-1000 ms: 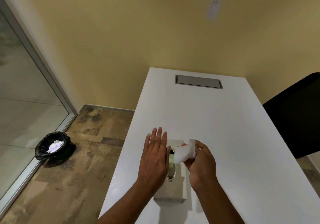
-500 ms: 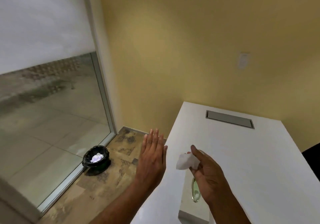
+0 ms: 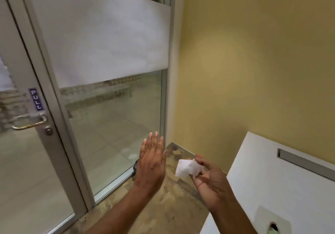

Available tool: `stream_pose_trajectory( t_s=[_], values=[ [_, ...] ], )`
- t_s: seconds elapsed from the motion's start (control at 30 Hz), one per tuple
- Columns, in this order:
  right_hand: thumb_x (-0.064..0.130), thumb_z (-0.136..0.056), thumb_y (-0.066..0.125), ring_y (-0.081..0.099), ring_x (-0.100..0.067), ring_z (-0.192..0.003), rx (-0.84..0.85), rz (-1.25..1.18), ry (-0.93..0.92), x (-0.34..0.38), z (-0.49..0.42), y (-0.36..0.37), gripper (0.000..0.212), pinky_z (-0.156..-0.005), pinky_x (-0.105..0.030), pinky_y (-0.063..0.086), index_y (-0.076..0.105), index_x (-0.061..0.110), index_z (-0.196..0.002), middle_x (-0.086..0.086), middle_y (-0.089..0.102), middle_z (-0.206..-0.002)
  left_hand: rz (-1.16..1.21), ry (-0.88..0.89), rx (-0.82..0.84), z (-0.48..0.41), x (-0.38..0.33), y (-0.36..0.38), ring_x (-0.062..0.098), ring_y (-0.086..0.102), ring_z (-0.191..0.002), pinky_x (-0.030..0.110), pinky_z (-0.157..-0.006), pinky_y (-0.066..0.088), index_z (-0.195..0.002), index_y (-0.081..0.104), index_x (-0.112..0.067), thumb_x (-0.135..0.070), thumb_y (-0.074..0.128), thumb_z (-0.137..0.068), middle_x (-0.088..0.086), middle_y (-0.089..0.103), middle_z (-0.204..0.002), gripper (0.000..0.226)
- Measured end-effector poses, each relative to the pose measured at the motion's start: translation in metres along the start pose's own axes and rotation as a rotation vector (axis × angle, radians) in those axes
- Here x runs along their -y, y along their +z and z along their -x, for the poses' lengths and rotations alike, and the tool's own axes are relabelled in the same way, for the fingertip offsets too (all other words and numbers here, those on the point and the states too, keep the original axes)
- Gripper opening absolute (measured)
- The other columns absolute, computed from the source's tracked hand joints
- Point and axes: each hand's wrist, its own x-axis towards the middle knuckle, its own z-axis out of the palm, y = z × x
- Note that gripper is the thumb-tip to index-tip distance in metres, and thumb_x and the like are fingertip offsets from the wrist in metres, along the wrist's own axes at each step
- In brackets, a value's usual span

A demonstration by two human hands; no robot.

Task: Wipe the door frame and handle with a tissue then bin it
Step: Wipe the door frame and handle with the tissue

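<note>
My right hand [image 3: 210, 181] pinches a crumpled white tissue [image 3: 186, 168] above the floor, left of the white table [image 3: 275, 183]. My left hand [image 3: 151, 161] is raised flat, fingers together, holding nothing, in front of the glass panel. The glass door [image 3: 21, 161] stands at the left with a grey metal frame [image 3: 54, 125], a curved metal handle [image 3: 30, 122], a round lock below it and a blue PULL sticker [image 3: 36, 99]. Both hands are well right of the handle. The black bin [image 3: 135, 167] is almost wholly hidden behind my left hand.
A fixed glass panel [image 3: 116, 125] with a frosted band fills the middle. A yellow wall [image 3: 253, 70] runs at the right. The table has a grey cable slot [image 3: 306, 165]; a tissue box [image 3: 272, 224] shows at the bottom right. Brown tiled floor [image 3: 163, 206] lies between door and table.
My view has swung up and left from the table to the door. Both hands have left the tissue box; my right hand has carried the tissue leftward off the table.
</note>
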Motion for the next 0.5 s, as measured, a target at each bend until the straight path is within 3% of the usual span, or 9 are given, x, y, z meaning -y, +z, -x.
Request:
stream_pose_trajectory(
  t_s=[0.1, 0.2, 0.27, 0.3, 0.37, 0.5],
  values=[
    [-0.008, -0.07, 0.058, 0.052, -0.043, -0.128, 0.053, -0.076, 0.073, -0.039, -0.012, 0.043, 0.058, -0.111, -0.052, 0.041, 0.056, -0.009, -0.129, -0.031, 0.05, -0.138, -0.033, -0.038, -0.026, -0.001, 0.054, -0.027, 0.031, 0.022, -0.157, 0.044, -0.127, 0.013, -0.154, 0.041, -0.002, -0.028, 0.029, -0.109, 0.016, 0.033, -0.165, 0.054],
    [-0.017, -0.08, 0.041, 0.047, -0.033, -0.135, 0.087, -0.044, 0.115, -0.078, -0.022, 0.083, 0.047, -0.123, -0.049, 0.023, 0.057, -0.011, -0.123, -0.03, 0.05, -0.139, -0.099, -0.048, -0.075, -0.004, 0.106, -0.052, 0.032, 0.026, -0.156, 0.045, -0.127, 0.016, -0.153, 0.044, -0.001, -0.024, 0.038, -0.108, 0.018, 0.036, -0.164, 0.051],
    [-0.018, -0.082, 0.035, 0.056, -0.027, -0.12, 0.11, 0.036, 0.108, -0.105, -0.028, 0.107, 0.048, -0.115, -0.044, 0.038, 0.059, -0.009, -0.123, -0.024, 0.057, -0.129, -0.131, -0.073, -0.102, -0.006, 0.139, -0.068, 0.032, 0.025, -0.157, 0.045, -0.128, 0.016, -0.153, 0.043, -0.001, -0.023, 0.041, -0.107, 0.018, 0.036, -0.164, 0.051],
    [-0.018, -0.083, 0.035, 0.06, -0.027, -0.106, 0.125, 0.101, 0.09, -0.117, -0.03, 0.119, 0.048, -0.1, -0.04, 0.05, 0.061, -0.008, -0.122, -0.022, 0.062, -0.119, -0.141, -0.09, -0.115, -0.007, 0.152, -0.076, 0.032, 0.025, -0.157, 0.045, -0.128, 0.015, -0.153, 0.044, -0.001, -0.024, 0.04, -0.108, 0.018, 0.036, -0.164, 0.051],
    [-0.016, -0.085, 0.041, 0.06, -0.026, -0.085, 0.152, 0.238, 0.049, -0.139, -0.033, 0.14, 0.044, -0.072, -0.031, 0.055, 0.066, -0.002, -0.118, -0.018, 0.066, -0.104, -0.151, -0.122, -0.128, -0.006, 0.177, -0.09, 0.031, 0.024, -0.157, 0.044, -0.129, 0.014, -0.153, 0.044, -0.002, -0.026, 0.036, -0.109, 0.017, 0.035, -0.165, 0.052],
    [-0.017, -0.086, 0.056, 0.066, -0.024, -0.085, 0.232, 0.322, 0.023, -0.169, -0.039, 0.176, 0.031, -0.07, -0.026, 0.059, 0.069, -0.003, -0.11, -0.017, 0.073, -0.093, -0.198, -0.177, -0.171, -0.003, 0.217, -0.116, 0.029, 0.022, -0.158, 0.044, -0.129, 0.015, -0.153, 0.044, -0.003, -0.029, 0.033, -0.109, 0.016, 0.034, -0.166, 0.052]
  ],
)
